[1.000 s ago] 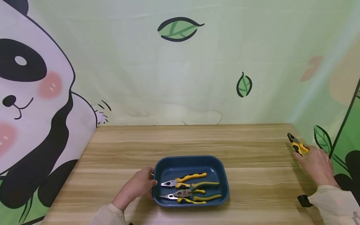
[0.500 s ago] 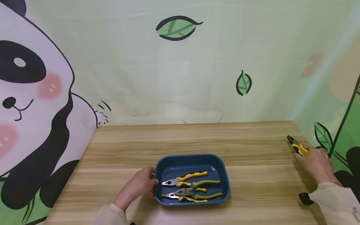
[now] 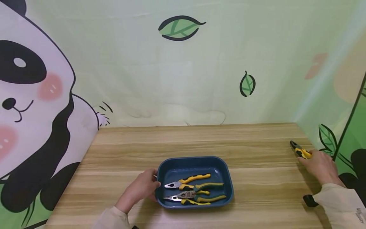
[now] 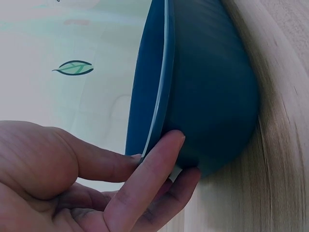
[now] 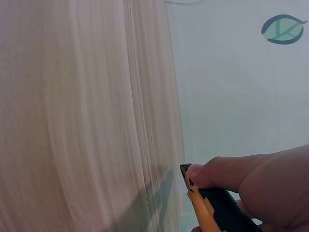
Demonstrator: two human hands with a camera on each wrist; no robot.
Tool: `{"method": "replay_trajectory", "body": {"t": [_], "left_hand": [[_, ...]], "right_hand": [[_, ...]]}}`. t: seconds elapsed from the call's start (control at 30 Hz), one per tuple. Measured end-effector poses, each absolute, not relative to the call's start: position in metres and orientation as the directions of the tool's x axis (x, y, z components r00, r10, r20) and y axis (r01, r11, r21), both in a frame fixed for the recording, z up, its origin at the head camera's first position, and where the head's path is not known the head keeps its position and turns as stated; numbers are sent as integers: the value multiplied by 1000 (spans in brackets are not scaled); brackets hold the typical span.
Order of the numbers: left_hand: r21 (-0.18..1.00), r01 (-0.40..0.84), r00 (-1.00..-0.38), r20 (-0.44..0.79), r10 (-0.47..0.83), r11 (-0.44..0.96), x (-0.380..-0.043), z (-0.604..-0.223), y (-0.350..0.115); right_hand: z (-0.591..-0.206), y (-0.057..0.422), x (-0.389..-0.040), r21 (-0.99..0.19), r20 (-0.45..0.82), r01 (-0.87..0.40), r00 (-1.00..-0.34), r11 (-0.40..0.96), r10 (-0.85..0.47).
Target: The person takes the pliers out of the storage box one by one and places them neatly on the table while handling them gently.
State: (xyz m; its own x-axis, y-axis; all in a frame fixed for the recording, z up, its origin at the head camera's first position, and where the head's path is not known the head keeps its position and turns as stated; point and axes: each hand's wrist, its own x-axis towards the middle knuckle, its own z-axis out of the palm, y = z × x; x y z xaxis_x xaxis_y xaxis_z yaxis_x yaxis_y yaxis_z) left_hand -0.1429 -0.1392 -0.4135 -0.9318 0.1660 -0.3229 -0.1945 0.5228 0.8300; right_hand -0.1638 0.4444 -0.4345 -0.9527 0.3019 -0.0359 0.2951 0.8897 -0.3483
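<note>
A blue plastic tray [image 3: 194,163] stands on the table, holding three pairs of pliers. At the back lie yellow-and-black combination pliers [image 3: 197,178]; green-and-yellow pliers [image 3: 211,199] partly cover yellow-and-black long-nose pliers [image 3: 172,198]. My left hand [image 3: 142,187] pinches the tray's left rim; in the left wrist view the thumb is at the rim and fingers press the outer wall [image 4: 207,92]. Far to the right, my right hand [image 3: 323,167] grips another pair of yellow-and-black pliers [image 3: 301,152], head pointing away. In the right wrist view, my thumb presses a dark handle [image 5: 224,205].
The wood-grain table [image 3: 263,181] ends at a pale green backdrop [image 3: 200,79] printed with leaves and a panda [image 3: 23,95]. A side panel [image 3: 337,111] of the backdrop rises close to my right hand.
The pliers in my right hand have dipped slightly, and their handles look closer together. The right hand has shifted a little left. My left hand keeps its hold on the tray.
</note>
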Motion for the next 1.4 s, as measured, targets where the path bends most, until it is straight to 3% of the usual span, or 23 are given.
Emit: {"method": "replay_trajectory", "body": {"t": [1.1, 1.4], "left_hand": [[827, -194, -931, -325, 167, 527, -142, -413, -140], [837, -190, -933, -317, 171, 512, -142, -413, -140]], "right_hand": [[-431, 450, -167, -358, -109, 283, -959, 890, 261], [-433, 450, -168, -365, -73, 252, -967, 896, 242]]}}
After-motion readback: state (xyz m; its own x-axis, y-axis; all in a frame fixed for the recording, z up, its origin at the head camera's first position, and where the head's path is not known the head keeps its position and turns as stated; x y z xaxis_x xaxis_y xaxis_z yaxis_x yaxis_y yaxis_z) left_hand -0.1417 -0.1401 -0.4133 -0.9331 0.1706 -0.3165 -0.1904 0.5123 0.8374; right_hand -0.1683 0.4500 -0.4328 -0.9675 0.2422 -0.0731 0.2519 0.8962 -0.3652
